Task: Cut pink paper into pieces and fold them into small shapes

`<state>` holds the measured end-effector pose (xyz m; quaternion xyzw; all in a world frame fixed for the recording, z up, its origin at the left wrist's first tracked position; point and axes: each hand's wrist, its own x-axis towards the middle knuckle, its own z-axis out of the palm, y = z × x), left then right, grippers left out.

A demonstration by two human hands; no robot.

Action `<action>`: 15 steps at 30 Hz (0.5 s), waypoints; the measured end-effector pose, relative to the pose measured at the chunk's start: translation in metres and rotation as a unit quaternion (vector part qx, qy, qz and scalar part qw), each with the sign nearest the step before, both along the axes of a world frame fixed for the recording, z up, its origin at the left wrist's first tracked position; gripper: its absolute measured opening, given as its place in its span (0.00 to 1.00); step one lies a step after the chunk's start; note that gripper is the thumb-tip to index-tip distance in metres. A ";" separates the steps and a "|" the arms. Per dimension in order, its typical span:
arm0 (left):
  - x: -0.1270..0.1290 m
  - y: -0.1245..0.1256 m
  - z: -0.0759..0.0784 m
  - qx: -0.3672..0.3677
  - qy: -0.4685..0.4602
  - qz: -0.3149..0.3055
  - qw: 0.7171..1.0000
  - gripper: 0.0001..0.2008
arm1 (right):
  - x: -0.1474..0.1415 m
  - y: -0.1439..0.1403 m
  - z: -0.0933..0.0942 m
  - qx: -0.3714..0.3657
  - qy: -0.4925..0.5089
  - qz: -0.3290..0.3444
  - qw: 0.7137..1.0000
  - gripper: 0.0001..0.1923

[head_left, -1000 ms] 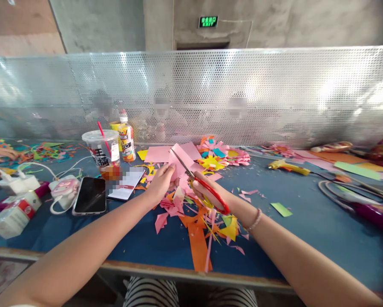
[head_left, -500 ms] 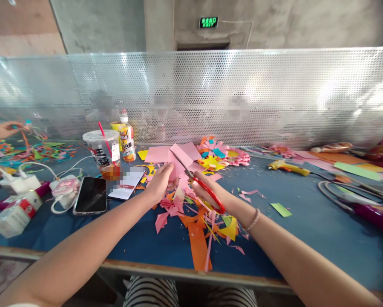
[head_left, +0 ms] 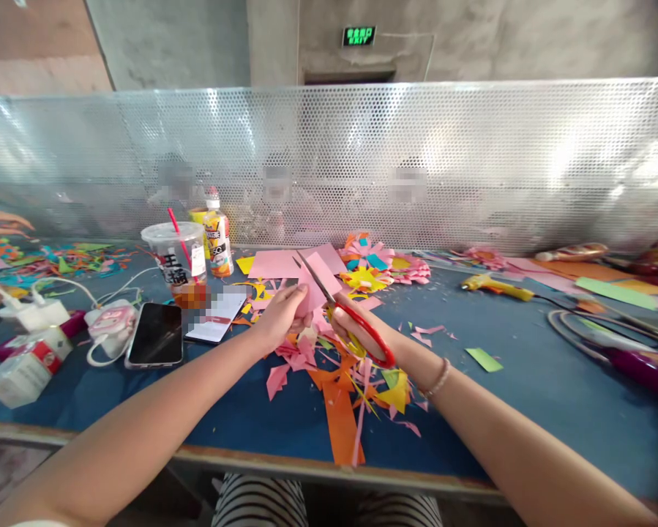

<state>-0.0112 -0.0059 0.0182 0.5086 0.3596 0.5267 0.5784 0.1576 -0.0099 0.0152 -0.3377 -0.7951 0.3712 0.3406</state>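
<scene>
My left hand (head_left: 285,315) pinches a piece of pink paper (head_left: 316,282) that stands tilted above the table. In my right hand (head_left: 361,322) is a pair of scissors (head_left: 373,338) with red handles, my fingers through the loops. The blades are parted and lie around the upper part of the pink paper, pointing up and to the left. Beneath both hands spreads a heap of pink, orange and yellow paper scraps (head_left: 339,410). Flat pink sheets (head_left: 274,265) lie just behind. Right of them sit layered paper flowers (head_left: 368,269).
A cup with a red straw (head_left: 175,256), a drink bottle (head_left: 217,241) and two phones (head_left: 156,335) stand or lie to the left, near white chargers (head_left: 35,313). A yellow glue gun (head_left: 496,287) rests at right with its cable. Another person's hand (head_left: 2,221) shows at far left.
The scissors' blades have opened wider, and the pink paper with my left hand has shifted slightly right. At far left, the other person's hand has drawn back leftward.
</scene>
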 end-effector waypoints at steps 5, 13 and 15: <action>0.000 0.000 0.000 0.006 0.002 -0.014 1.000 0.14 | -0.001 -0.002 0.009 0.052 -0.058 -0.037 0.996 0.13; -0.002 0.002 -0.001 0.005 -0.001 -0.029 1.000 0.13 | 0.000 -0.001 0.011 0.089 -0.072 -0.033 0.993 0.12; -0.002 0.003 -0.001 0.001 0.003 -0.032 0.999 0.14 | 0.001 -0.002 0.011 0.088 -0.068 -0.028 0.993 0.12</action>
